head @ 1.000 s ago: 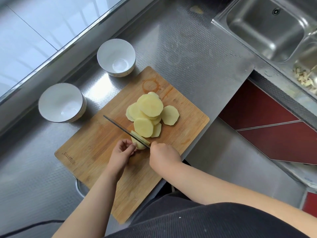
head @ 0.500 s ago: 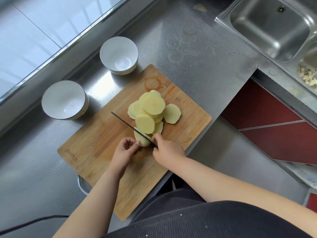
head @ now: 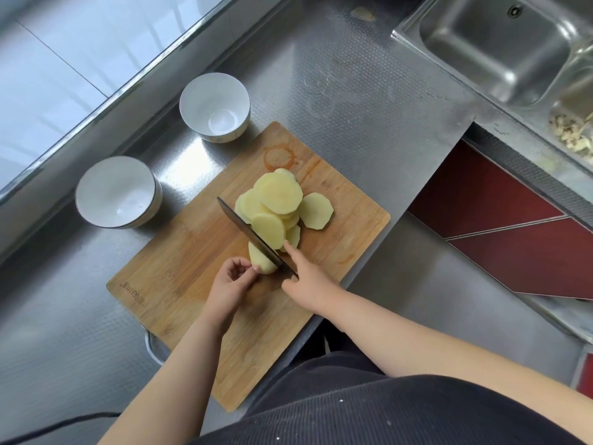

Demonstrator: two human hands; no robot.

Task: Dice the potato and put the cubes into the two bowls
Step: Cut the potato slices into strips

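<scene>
On the wooden cutting board (head: 179, 271) lies a loose pile of pale potato slices (head: 279, 200). My left hand (head: 232, 279) pinches the last uncut potato end (head: 261, 261) at the near side of the pile. My right hand (head: 309, 281) grips the handle of a dark knife (head: 248, 234), index finger stretched forward beside the blade. The blade rests across the potato end, its tip pointing to the far left. Two empty white bowls stand off the board's far-left side: one (head: 117, 192) near the left corner, the other (head: 215, 106) farther back.
The board sits on a steel counter (head: 353, 101) whose front edge runs close behind my right hand. A steel sink (head: 500, 46) is at the far right, with potato peelings (head: 574, 133) beside it. A dark cable (head: 57, 425) lies at the lower left.
The knife has swung so its tip points farther away. My right index finger has stretched out alongside the blade. My left hand stays on the potato end.
</scene>
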